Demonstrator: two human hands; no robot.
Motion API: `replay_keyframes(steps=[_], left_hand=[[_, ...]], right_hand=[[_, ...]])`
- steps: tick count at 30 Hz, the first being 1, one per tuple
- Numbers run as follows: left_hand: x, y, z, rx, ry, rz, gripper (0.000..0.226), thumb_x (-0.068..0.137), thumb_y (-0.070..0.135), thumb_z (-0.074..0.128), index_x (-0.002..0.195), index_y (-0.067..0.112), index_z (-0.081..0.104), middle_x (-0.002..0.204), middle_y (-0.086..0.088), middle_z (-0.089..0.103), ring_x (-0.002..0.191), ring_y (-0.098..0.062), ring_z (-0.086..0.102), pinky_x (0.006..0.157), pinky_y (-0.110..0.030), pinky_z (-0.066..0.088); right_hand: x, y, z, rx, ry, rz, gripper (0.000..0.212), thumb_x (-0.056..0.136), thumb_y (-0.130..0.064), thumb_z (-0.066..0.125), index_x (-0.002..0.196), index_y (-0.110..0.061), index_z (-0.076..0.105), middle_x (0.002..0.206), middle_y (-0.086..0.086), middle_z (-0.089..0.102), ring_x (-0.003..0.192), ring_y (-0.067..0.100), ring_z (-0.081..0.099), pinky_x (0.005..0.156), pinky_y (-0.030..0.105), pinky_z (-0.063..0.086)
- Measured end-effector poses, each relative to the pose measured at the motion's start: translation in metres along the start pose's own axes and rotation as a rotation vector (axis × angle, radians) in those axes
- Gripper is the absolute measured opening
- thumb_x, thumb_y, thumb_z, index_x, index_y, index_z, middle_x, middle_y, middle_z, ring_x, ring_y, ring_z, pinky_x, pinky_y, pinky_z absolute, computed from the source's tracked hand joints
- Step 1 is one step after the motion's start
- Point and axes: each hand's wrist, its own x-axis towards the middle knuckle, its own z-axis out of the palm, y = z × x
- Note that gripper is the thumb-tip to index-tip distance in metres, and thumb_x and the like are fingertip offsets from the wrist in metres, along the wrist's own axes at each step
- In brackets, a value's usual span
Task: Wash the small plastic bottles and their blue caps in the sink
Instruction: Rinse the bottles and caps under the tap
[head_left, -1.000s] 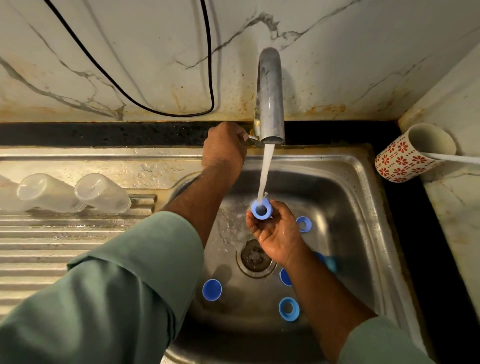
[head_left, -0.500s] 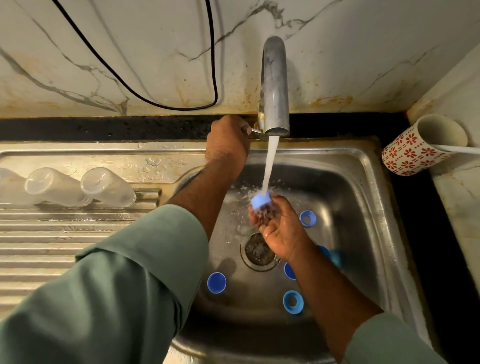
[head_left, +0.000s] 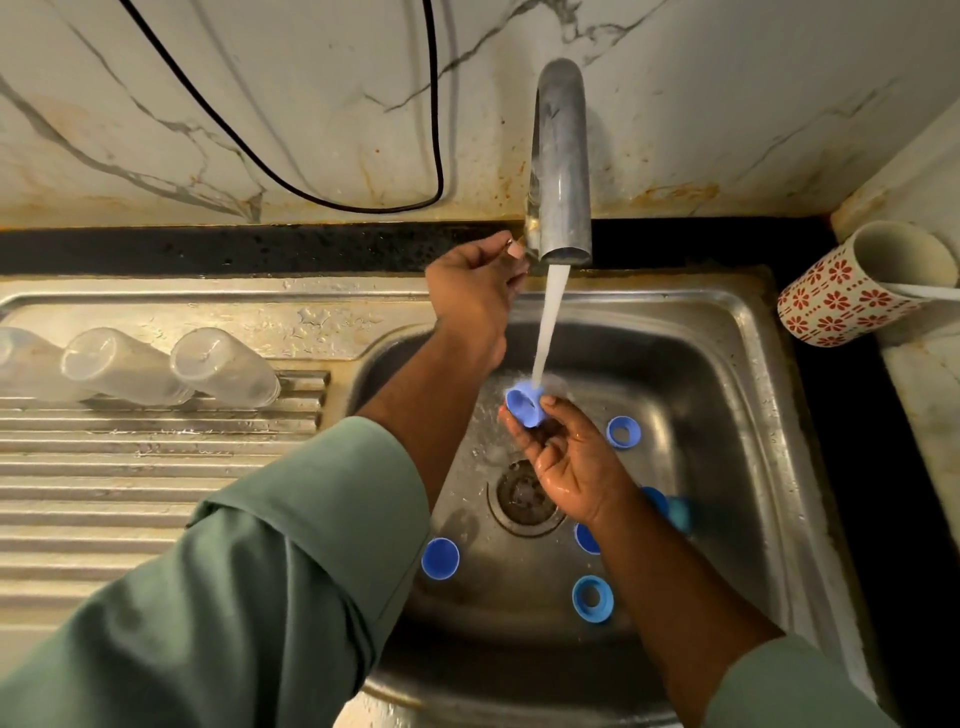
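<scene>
Since half a second ago the small blue plastic cap (head_left: 524, 408) has tipped sideways under the water stream, pinched in the right hand (head_left: 569, 467) above the steel sink (head_left: 727, 415). Left hand (head_left: 475, 299) grips the tap lever. Five more caps lie in the basin; three clear plastic bottles (head_left: 223, 366) sit along the drainboard's back edge.

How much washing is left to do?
Looks done: three clear bottles lie on the draining board. In hand: the right hand holds one blue cap under the running tap; the left hand is at the tap handle. Left: about five loose caps in the sink.
</scene>
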Motion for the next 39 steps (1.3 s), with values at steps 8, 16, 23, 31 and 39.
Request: replay_keyframes(steps=[8, 16, 23, 31, 39], left_hand=[[-0.005, 0.01, -0.011, 0.579, -0.241, 0.34, 0.019, 0.094, -0.002, 0.06, 0.104, 0.01, 0.07, 0.085, 0.008, 0.069, 0.08, -0.002, 0.065, 0.068, -0.006, 0.046], [-0.015, -0.053, -0.086, 1.335, -0.296, 0.251, 0.045, 0.099, 0.007, 0.05, 0.14, 0.025, 0.054, 0.136, -0.004, 0.06, 0.12, -0.023, 0.058, 0.099, -0.031, 0.046], [-0.051, -0.056, -0.153, 1.497, -0.331, 0.42, 0.049, 0.095, 0.005, 0.05, 0.14, 0.023, 0.055, 0.14, -0.005, 0.058, 0.126, -0.026, 0.055, 0.105, -0.037, 0.044], [-0.078, -0.027, -0.312, 1.554, -0.052, 0.273, 0.061, 0.094, 0.009, 0.056, 0.152, 0.019, 0.037, 0.159, -0.004, 0.033, 0.144, -0.027, 0.033, 0.112, -0.034, 0.032], [-0.046, -0.039, -0.371, 1.597, -0.261, 0.089, 0.087, 0.088, 0.023, 0.07, 0.157, 0.02, 0.017, 0.166, -0.002, 0.012, 0.148, -0.033, 0.021, 0.113, -0.041, 0.034]], right_hand=[[-0.009, -0.032, 0.026, -0.922, -0.055, -0.309, 0.017, 0.09, -0.005, 0.065, 0.106, -0.004, 0.064, 0.103, 0.006, 0.069, 0.096, 0.022, 0.068, 0.093, 0.034, 0.055], [-0.009, -0.031, -0.01, -2.409, 0.043, -0.354, 0.028, 0.096, -0.014, 0.053, 0.124, -0.012, 0.058, 0.126, 0.012, 0.061, 0.111, 0.025, 0.06, 0.086, 0.03, 0.049], [-0.019, -0.026, 0.004, -2.124, 0.152, -0.78, 0.032, 0.097, -0.019, 0.057, 0.128, -0.008, 0.059, 0.129, 0.012, 0.06, 0.113, 0.026, 0.058, 0.091, 0.033, 0.046], [-0.05, 0.057, 0.077, -1.774, -0.036, -0.827, 0.037, 0.095, -0.026, 0.061, 0.13, -0.014, 0.059, 0.114, 0.007, 0.059, 0.099, 0.023, 0.059, 0.083, 0.03, 0.042], [-0.03, 0.19, 0.136, -1.895, -0.398, -0.754, 0.05, 0.079, -0.006, 0.075, 0.127, -0.011, 0.062, 0.124, 0.01, 0.055, 0.112, 0.024, 0.056, 0.097, 0.029, 0.044]])
